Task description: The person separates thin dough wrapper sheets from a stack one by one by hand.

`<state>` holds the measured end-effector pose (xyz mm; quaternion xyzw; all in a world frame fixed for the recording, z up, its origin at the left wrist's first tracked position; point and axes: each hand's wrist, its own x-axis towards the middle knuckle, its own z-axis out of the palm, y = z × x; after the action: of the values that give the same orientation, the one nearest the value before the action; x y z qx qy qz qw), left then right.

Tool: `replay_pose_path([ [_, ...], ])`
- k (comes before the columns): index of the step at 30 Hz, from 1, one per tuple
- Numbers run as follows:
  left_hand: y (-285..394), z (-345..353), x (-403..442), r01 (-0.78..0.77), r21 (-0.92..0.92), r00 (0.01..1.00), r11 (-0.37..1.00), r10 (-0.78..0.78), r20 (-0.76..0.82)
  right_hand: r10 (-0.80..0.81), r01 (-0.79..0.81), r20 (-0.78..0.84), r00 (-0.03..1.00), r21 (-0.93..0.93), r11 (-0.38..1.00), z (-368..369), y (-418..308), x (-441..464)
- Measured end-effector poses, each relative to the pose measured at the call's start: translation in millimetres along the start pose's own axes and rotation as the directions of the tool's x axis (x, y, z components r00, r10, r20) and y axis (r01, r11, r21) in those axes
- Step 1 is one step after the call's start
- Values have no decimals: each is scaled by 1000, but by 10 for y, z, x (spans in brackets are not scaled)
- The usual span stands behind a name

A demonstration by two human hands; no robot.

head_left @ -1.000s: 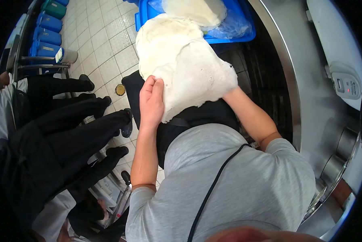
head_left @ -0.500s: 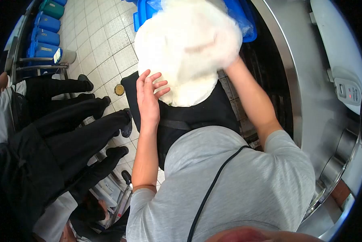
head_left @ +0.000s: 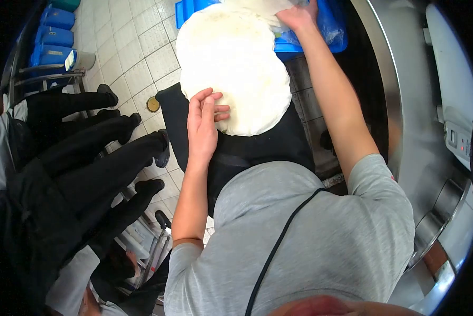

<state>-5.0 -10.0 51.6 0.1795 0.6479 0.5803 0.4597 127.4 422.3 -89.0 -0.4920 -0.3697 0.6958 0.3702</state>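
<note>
Forward over the blue tub (head_left: 289, 48) had moved the right hand (head_left: 298, 17), fingers at a thin sheet (head_left: 255, 6), grip unclear; the half-open left hand (head_left: 202, 125), grasping nothing, apparently steadied flatbreads (head_left: 236, 58) laid across the lap (head_left: 262, 148).

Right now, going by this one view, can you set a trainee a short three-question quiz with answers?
1. Which thing is the right hand over?
a) the white bucket
b) the blue tub
c) the brown disc on the floor

2. True or false: the left hand is at the edge of the pale sheets.

3. Fill in the colour: the cloth under the pale sheets is ____.

Key: 1 b; 2 true; 3 black.
</note>
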Motion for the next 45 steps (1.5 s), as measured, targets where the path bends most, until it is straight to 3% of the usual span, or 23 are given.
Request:
replay_pose_path([
  [3, -7, 18, 45, -6, 15, 999, 1000, 6, 36, -67, 56, -77, 995, -139, 989, -128, 12, -62],
  [6, -16, -10, 101, -94, 132, 995, 987, 95, 1, -350, 294, -129, 928, -327, 898, -108, 56, -550],
  [8, 87, -21, 176, -238, 561, 959, 793, 284, 5, -558, 520, 0, 830, -361, 774, 40, 19, -1107],
  [9, 130, -8, 250, -329, 621, 917, 711, 399, 28, -683, 641, 23, 730, -373, 671, 198, 20, -1423],
  [10, 136, -7, 364, -391, 647, 883, 655, 466, 61, -614, 631, 207, 762, -448, 633, 225, 3, -1665],
  [12, 138, 14, 665, -512, 773, 750, 374, 634, 190, -418, 563, 378, 826, -574, 595, 368, -17, -1985],
  [13, 155, 57, 817, -519, 770, 746, 371, 637, 195, -471, 658, 460, 752, -570, 492, 422, 52, -2018],
  [14, 176, 107, 961, -545, 797, 679, 261, 695, 236, -511, 740, 542, 668, -555, 380, 472, 121, -2035],
  [15, 190, 143, 1092, -559, 816, 609, 149, 742, 281, -515, 740, 538, 667, -557, 377, 539, 141, -2042],
  [17, 174, 161, 1342, -550, 823, 638, 141, 707, 305, -524, 838, 662, 536, -491, 237, 660, 183, -2040],
  [21, 156, 182, 1473, -516, 840, 712, 168, 629, 311, -497, 845, 689, 528, -483, 229, 794, 256, -1872],
  [27, 172, 168, 1422, -521, 838, 686, 163, 665, 297, -493, 811, 646, 583, -499, 305, 822, 304, -1820],
  [29, 214, 154, 1368, -539, 832, 658, 134, 684, 316, -598, 863, 667, 445, -497, 89, 806, 291, -1821],
  [32, 235, 115, 1291, -567, 816, 621, 110, 709, 335, -661, 874, 640, 392, -482, 52, 763, 212, -1897],
  [39, 236, 116, 1220, -599, 766, 630, 233, 728, 270, -660, 865, 614, 434, -490, 112, 701, 187, -1974],
  [45, 213, 88, 1316, -595, 752, 647, 284, 724, 239, -672, 900, 646, 362, -430, 72, 786, 216, -1952],
])
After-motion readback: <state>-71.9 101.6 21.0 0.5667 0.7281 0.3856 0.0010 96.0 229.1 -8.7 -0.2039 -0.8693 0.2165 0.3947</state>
